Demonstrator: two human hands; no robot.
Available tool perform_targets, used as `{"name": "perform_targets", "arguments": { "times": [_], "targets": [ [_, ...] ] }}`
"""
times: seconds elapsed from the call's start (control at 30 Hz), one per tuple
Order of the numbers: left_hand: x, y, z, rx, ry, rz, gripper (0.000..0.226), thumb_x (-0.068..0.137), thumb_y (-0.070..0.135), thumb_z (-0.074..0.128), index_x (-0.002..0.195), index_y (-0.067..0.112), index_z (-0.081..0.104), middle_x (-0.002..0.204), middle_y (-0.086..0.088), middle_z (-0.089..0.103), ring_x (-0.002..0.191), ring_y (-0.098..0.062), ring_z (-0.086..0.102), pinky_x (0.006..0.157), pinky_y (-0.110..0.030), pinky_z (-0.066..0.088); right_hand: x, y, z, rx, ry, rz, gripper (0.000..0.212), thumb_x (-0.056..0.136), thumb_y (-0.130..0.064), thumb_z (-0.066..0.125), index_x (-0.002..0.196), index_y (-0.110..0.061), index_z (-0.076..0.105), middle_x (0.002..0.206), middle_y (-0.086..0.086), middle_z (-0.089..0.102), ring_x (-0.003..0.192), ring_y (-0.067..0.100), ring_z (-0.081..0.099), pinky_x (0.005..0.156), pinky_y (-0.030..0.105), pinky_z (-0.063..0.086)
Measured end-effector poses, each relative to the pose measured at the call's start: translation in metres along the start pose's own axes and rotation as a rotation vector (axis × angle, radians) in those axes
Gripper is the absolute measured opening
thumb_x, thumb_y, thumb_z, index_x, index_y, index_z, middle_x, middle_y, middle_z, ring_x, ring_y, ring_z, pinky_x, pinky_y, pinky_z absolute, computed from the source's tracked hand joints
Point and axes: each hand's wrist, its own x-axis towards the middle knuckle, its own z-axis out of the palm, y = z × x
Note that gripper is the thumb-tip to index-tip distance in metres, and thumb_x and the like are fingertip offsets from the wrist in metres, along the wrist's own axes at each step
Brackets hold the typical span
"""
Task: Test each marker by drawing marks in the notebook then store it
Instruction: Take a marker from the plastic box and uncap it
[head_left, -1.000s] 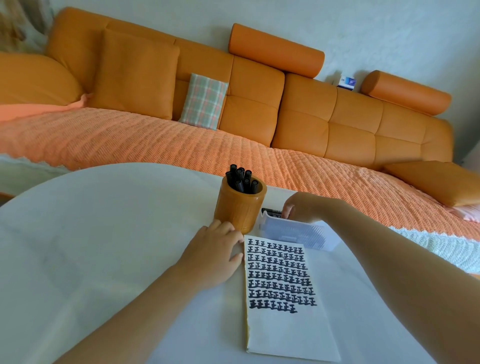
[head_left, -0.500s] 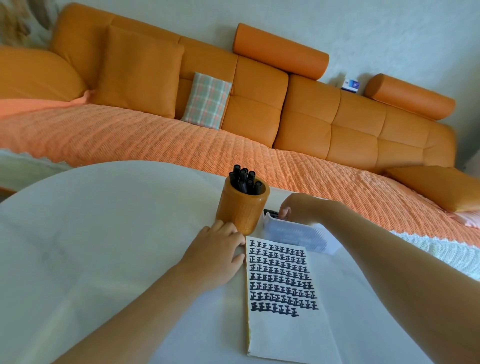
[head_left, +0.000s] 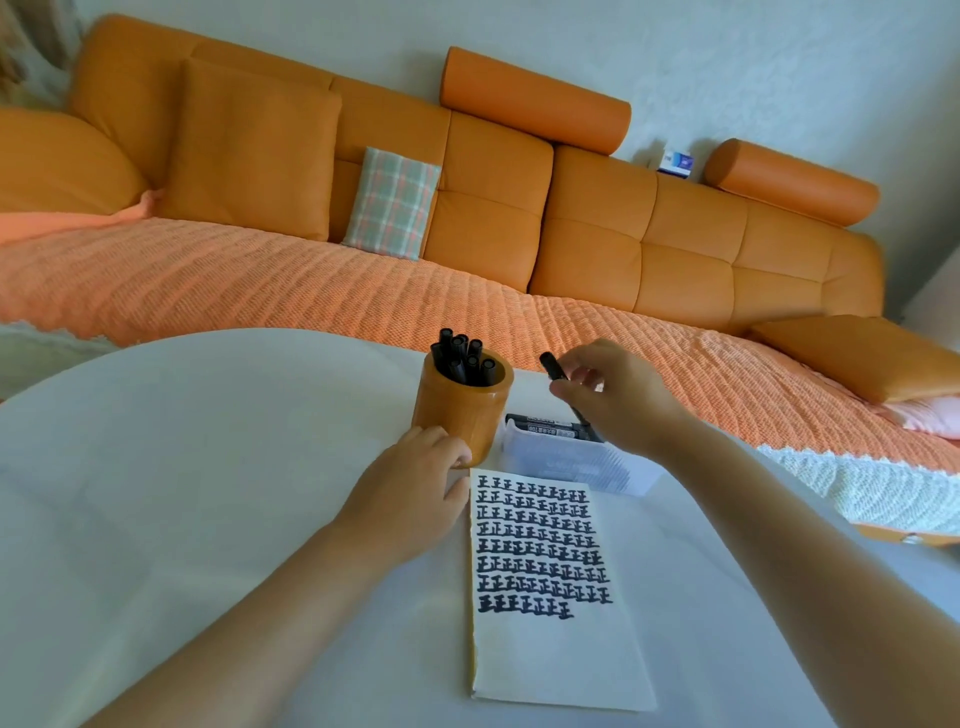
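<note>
A notebook (head_left: 556, 649) lies open on the white table (head_left: 182, 493), its upper half filled with rows of black marks. Behind it stands an orange wooden pen cup (head_left: 460, 410) holding several black markers (head_left: 462, 356). To the cup's right sits a clear plastic box (head_left: 576, 467) with black markers inside. My right hand (head_left: 618, 400) is raised above that box and pinches a black marker (head_left: 551, 366), tip end tilted up and left. My left hand (head_left: 410, 493) rests on the table by the notebook's top left corner, fingers touching the cup's base.
An orange sofa (head_left: 571, 234) with a woven throw runs behind the table, carrying a plaid cushion (head_left: 392, 202) and orange pillows. A small blue and white box (head_left: 675, 162) sits on the sofa back. The table's rounded far edge lies just behind the cup.
My right hand has lifted out of the clear box with a black marker pinched in its fingers. My left hand has stayed by the cup and notebook.
</note>
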Motion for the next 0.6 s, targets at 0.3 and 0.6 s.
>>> {"name": "perform_targets", "arguments": {
  "times": [0.3, 0.6],
  "targets": [
    [-0.009, 0.026, -0.005, -0.119, 0.045, 0.042, 0.02, 0.094, 0.03, 0.055, 0.113, 0.024, 0.058, 0.108, 0.013, 0.055, 0.099, -0.005, 0.052, 0.077, -0.022, 0.049, -0.085, -0.014, 0.009, 0.732, 0.244, 0.123, 0.009, 0.096, -0.009, 0.06, 0.09, -0.002, 0.058, 0.067, 0.02, 0.061, 0.057, 0.032, 0.059, 0.057, 0.043, 0.052],
    [-0.022, 0.042, -0.005, -0.135, -0.081, 0.136, 0.035, 0.092, 0.039, 0.055, 0.127, 0.037, 0.051, 0.1, 0.026, 0.054, 0.093, 0.0, 0.054, 0.071, -0.017, 0.047, -0.128, 0.022, 0.034, 1.138, 0.0, 0.471, 0.009, 0.089, 0.009, 0.062, 0.091, 0.001, 0.06, 0.078, 0.019, 0.068, 0.077, 0.033, 0.071, 0.065, 0.037, 0.06]
  ]
}}
